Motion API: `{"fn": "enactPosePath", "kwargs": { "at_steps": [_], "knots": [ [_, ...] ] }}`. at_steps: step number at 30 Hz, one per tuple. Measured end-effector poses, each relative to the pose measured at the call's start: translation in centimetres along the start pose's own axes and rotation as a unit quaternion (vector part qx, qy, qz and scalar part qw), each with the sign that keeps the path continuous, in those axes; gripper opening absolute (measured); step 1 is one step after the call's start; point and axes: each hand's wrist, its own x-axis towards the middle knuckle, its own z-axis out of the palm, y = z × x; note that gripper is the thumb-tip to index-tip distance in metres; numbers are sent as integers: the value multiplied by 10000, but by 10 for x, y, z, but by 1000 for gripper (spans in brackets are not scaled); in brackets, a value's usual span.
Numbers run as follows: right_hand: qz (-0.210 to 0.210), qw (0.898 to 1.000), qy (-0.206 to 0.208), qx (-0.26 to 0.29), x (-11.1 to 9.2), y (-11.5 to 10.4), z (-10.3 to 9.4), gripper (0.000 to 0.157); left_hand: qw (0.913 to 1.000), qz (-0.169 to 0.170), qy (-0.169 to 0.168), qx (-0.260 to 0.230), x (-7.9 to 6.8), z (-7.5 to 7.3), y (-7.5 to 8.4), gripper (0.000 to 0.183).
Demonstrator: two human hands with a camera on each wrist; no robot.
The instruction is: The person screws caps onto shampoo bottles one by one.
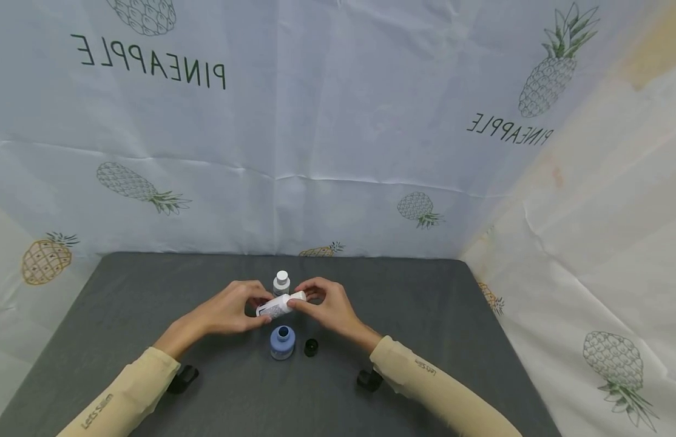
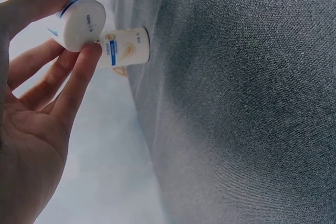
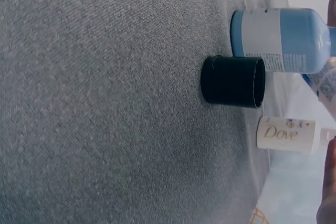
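A white bottle (image 1: 274,308) is held tilted above the table between both hands. The left hand (image 1: 234,308) grips its base end, thumb on one side and fingers on the other. At the opposite end, the right hand (image 1: 331,309) pinches the white cap (image 1: 298,296). Just behind them stands a second white bottle (image 1: 281,285), upright and capped; the right wrist view shows "Dove" on its label. In front of the held bottle, an upright blue bottle (image 1: 282,346) has its neck uncovered. A black cap (image 3: 231,81) sits on the table beside it, hollow side up.
A dark grey cloth covers the table (image 1: 425,315). Pineapple-print curtains (image 1: 343,121) hang behind it and along the sides. Black wrist cameras (image 1: 183,379) show beneath the forearms, near the sleeve cuffs.
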Motion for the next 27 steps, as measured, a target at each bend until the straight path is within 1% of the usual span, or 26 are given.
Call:
{"fn": "enactPosePath", "kwargs": {
  "at_steps": [3,7,9,12,15,18,22,27],
  "knots": [
    [-143,9998,-39,123,-1,3,-3,33,10000,-52,-17,-18,-1,0,0,30],
    [-532,9972,-88,522,0,6,-9,34,9999,-135,-34,-55,-2,-1,-1,30],
    [-709,9948,-178,710,0,7,-13,35,9998,-154,-36,-76,-2,-1,-2,30],
    [-891,9918,-435,809,1,8,-16,37,9998,-153,-32,-105,-2,-2,-3,31],
    [-916,9904,-740,726,1,7,-16,39,9998,-158,-22,-118,-3,-2,-3,30],
    [-856,9906,-877,599,1,6,-15,38,9998,-142,-14,-135,-3,-3,-3,30],
    [-832,9920,-807,501,1,6,-13,33,9999,-108,-25,-125,-2,-3,-3,30],
    [-827,9931,-664,500,1,5,-11,32,9999,-97,-36,-130,-2,-4,-3,31]
  ]
}}
